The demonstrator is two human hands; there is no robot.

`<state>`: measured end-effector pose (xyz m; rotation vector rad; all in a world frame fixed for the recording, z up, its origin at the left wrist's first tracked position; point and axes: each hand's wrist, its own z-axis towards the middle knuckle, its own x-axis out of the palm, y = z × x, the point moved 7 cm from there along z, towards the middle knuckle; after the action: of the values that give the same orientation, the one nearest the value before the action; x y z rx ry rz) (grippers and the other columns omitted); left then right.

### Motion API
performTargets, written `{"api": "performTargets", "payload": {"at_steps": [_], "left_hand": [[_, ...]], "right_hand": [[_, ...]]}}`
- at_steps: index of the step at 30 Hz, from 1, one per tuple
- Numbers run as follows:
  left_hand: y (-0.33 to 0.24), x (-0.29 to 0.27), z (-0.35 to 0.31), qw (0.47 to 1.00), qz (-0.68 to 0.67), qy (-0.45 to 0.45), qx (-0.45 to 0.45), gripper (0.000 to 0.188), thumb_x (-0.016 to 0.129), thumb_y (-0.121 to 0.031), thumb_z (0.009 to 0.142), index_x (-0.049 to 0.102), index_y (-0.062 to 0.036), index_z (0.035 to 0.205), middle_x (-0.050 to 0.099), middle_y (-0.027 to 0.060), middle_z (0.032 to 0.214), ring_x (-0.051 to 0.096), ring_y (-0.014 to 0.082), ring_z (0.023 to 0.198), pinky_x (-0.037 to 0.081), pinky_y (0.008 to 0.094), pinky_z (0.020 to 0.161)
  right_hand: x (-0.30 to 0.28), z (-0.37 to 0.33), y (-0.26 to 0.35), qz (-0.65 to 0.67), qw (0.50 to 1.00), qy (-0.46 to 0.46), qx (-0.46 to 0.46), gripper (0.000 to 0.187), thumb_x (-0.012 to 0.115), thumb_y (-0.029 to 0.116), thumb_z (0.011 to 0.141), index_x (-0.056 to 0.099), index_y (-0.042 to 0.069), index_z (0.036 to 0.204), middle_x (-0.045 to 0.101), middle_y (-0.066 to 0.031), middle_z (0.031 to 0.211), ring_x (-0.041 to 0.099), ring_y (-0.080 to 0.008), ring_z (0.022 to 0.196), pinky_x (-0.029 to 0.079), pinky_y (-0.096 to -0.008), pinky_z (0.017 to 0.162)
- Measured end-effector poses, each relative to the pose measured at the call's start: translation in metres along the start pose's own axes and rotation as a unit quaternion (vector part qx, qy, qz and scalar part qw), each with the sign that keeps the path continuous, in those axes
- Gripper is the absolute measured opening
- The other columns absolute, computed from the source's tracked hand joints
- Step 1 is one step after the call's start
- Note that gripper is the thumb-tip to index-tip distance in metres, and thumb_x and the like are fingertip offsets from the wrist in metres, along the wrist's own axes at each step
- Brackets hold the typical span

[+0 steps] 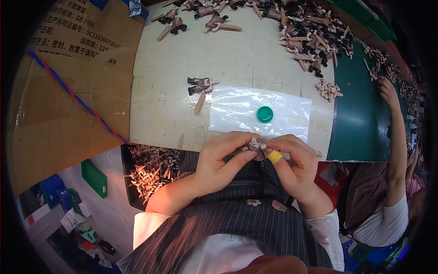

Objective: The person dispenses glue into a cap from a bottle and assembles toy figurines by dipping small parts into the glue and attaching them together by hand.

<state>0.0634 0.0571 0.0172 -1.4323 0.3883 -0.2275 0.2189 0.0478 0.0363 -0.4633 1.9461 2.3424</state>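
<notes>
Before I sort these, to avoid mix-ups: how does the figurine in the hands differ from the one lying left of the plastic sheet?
The held figurine is in the left hand and right hand; the lying figurine rests on the table. Fingers partly cover the held figurine; the lying figurine shows dark boots. Both are partly brown.

Room opening on the table by its left edge, cardboard box walling that side, figurines crowding the far edge, green cap standing toward the near edge, co-worker's arm crossing the right end
</notes>
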Motion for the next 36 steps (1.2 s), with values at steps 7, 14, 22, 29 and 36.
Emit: {"api": "performTargets", "payload": {"at_steps": [7, 14, 22, 29, 36], "left_hand": [[-0.004, 0.004, -0.001, 0.998, 0.057, -0.019, 0.024, 0.031, 0.063, 0.001, 0.083, 0.06, 0.0017, 0.114, 0.065, 0.0158, 0.091, 0.065, 0.0283, 0.081, 0.05, 0.0329, 0.071], [-0.009, 0.01, -0.006, 0.99, 0.094, -0.059, 0.086, 0.032, 0.061, 0.004, 0.082, 0.058, 0.0049, 0.114, 0.063, 0.0187, 0.095, 0.062, 0.0321, 0.077, 0.049, 0.0349, 0.068], [-0.015, 0.014, -0.012, 0.986, 0.119, -0.062, 0.099, 0.031, 0.062, 0.005, 0.08, 0.059, 0.0061, 0.112, 0.063, 0.019, 0.095, 0.061, 0.0322, 0.077, 0.049, 0.0357, 0.068], [-0.025, 0.017, -0.026, 0.969, 0.172, -0.074, 0.159, 0.033, 0.065, 0.007, 0.076, 0.06, 0.007, 0.109, 0.062, 0.0212, 0.097, 0.061, 0.0335, 0.078, 0.049, 0.0369, 0.067], [-0.025, 0.007, -0.044, 0.961, 0.22, -0.058, 0.159, 0.024, 0.061, 0.005, 0.081, 0.059, 0.0104, 0.104, 0.064, 0.0203, 0.094, 0.064, 0.033, 0.081, 0.052, 0.0365, 0.071]], "right_hand": [[0.001, 0.003, 0.012, -0.1, 0.992, 0.043, -0.066, 0.025, 0.06, -0.011, 0.072, 0.065, -0.004, 0.095, 0.064, -0.0164, 0.086, 0.065, -0.0286, 0.075, 0.052, -0.0317, 0.066], [0.004, -0.004, 0.009, -0.091, 0.992, 0.031, -0.079, 0.031, 0.059, -0.014, 0.067, 0.065, -0.004, 0.096, 0.062, -0.0165, 0.086, 0.064, -0.0287, 0.072, 0.052, -0.0317, 0.062], [0.005, -0.011, 0.01, -0.076, 0.992, 0.022, -0.102, 0.031, 0.062, -0.013, 0.067, 0.064, -0.005, 0.097, 0.061, -0.016, 0.083, 0.063, -0.0282, 0.07, 0.051, -0.0318, 0.06], [0.008, -0.02, 0.017, -0.06, 0.981, 0.006, -0.184, 0.031, 0.066, -0.011, 0.066, 0.064, -0.005, 0.096, 0.062, -0.0155, 0.084, 0.063, -0.0296, 0.071, 0.052, -0.0342, 0.06], [0.026, -0.031, 0.013, -0.03, 0.97, -0.006, -0.241, 0.029, 0.067, -0.008, 0.069, 0.063, -0.004, 0.098, 0.063, -0.0158, 0.087, 0.064, -0.0306, 0.073, 0.053, -0.036, 0.062]]}}
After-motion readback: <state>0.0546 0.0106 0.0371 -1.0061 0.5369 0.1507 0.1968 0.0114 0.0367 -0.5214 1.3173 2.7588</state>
